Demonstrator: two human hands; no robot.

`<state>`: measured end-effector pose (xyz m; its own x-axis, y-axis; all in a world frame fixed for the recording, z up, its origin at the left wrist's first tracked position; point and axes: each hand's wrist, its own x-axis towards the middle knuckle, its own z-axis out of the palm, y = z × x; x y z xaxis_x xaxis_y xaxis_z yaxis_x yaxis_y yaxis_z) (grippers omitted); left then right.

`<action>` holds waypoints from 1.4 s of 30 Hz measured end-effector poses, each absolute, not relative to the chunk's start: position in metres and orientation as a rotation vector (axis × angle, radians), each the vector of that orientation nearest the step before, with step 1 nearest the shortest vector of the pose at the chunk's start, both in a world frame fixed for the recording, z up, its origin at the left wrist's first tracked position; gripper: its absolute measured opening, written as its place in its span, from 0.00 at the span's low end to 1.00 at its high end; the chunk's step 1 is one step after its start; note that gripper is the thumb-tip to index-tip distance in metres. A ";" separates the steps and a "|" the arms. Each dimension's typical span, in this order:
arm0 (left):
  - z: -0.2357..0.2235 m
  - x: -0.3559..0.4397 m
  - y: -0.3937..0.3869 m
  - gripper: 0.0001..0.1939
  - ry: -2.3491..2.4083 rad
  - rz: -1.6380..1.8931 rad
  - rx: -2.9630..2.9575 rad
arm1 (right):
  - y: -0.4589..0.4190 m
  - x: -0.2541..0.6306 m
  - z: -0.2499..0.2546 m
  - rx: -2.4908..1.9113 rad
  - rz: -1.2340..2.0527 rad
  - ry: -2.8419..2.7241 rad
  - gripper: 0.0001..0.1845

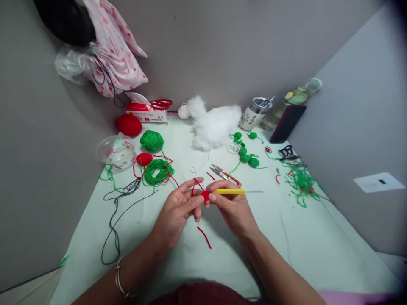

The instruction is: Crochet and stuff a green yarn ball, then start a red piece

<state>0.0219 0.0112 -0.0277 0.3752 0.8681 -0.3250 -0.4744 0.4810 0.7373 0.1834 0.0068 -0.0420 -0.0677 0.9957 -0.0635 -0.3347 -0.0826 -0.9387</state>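
Observation:
Between my two hands is a small red crochet piece (206, 195). My left hand (182, 204) pinches its left side, with red yarn (199, 184) running up over the raised index finger. In my right hand (231, 205) lies a crochet hook (229, 191) with a yellow handle, its bare metal end pointing right; the other end is hidden at the red piece. Thumb and fingers of the right hand also touch the piece's right side. Just beyond the hands lie thread snips (226, 174). A short red yarn scrap (204, 237) rests on the table nearer to me.
White stuffing (216, 123) sits at the back centre. Green yarn balls (151, 140), a red ball (129, 124), a plastic bowl (117, 153) and black cord (115, 220) are left. Green crocheted balls (244, 158), yarn scraps (300, 182), a phone (288, 124) and a bottle (276, 114) stand or lie right.

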 end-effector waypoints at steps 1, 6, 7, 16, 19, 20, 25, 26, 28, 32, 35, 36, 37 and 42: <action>-0.027 0.022 0.011 0.29 0.764 0.920 0.586 | 0.007 0.183 -0.043 -0.958 1.468 -0.922 0.08; -0.029 0.026 0.010 0.30 0.818 0.995 0.590 | 0.006 0.183 -0.041 -1.013 1.377 -0.988 0.05; -0.031 0.026 0.010 0.31 0.825 1.001 0.597 | 0.005 0.183 -0.040 -1.037 1.323 -1.033 0.04; -0.036 0.027 0.012 0.30 0.882 1.045 0.567 | 0.002 0.179 -0.031 -1.151 1.029 -1.288 0.04; -0.037 0.028 0.011 0.29 0.867 1.052 0.569 | 0.002 0.181 -0.035 -1.155 1.131 -1.195 0.01; -0.037 0.028 0.011 0.28 0.859 1.049 0.569 | 0.002 0.181 -0.037 -1.143 1.173 -1.150 0.01; -0.036 0.031 0.012 0.28 0.806 0.984 0.538 | 0.007 0.184 -0.046 -0.963 1.413 -0.915 0.07; -0.036 0.031 0.012 0.29 0.793 0.961 0.521 | 0.009 0.184 -0.047 -0.938 1.455 -0.878 0.08; -0.036 0.030 0.013 0.30 0.780 0.926 0.493 | 0.010 0.183 -0.047 -0.923 1.494 -0.837 0.08; -0.038 0.031 0.012 0.31 0.825 0.970 0.558 | 0.009 0.182 -0.047 -0.963 1.449 -0.895 0.07; -0.038 0.029 0.014 0.27 0.858 0.996 0.682 | 0.008 0.185 -0.046 -1.002 1.407 -0.993 0.07; -0.038 0.026 0.015 0.24 0.867 0.984 0.737 | 0.008 0.187 -0.044 -1.005 1.406 -1.009 0.07; -0.037 0.021 0.017 0.20 0.877 0.966 0.795 | 0.009 0.189 -0.043 -0.989 1.416 -1.012 0.08; -0.021 -0.043 0.029 0.10 0.969 0.887 1.016 | 0.011 0.204 -0.027 -0.760 1.522 -0.945 0.15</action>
<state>-0.0432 0.0289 -0.0213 0.3185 0.9208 -0.2251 -0.1432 0.2814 0.9488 0.2040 0.0113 -0.0269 -0.1582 0.9868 0.0342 -0.4688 -0.0446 -0.8822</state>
